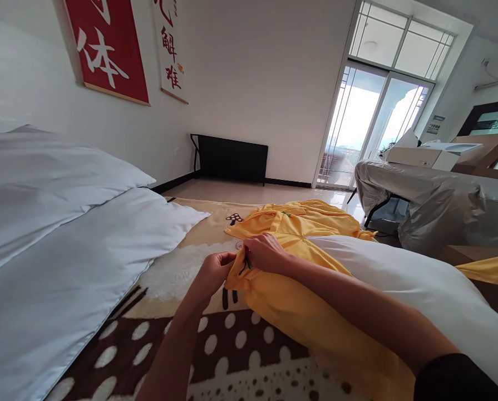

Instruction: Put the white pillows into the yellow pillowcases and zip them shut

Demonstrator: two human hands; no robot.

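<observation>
My R grip [266, 253] is partly hiding the dark ties [246, 265], so I'm not making out how they run. It & my L grip [214, 273] are pinching the yellow cloth [284, 303], ctr of frame. Frame's cutting off the red scroll [119, 33], upper L. R forearm [349, 292] is crossing the cloth; white pillow [424, 284] is bulging lower R, w/ wrapped counter [444, 195] standing beyond.

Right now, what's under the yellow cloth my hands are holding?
The patterned rug shows beneath the near left edge of the yellow cloth. A white stuffed piece adjoins it on the right; whether that continues under the cloth is covered, so I can't tell.
</observation>
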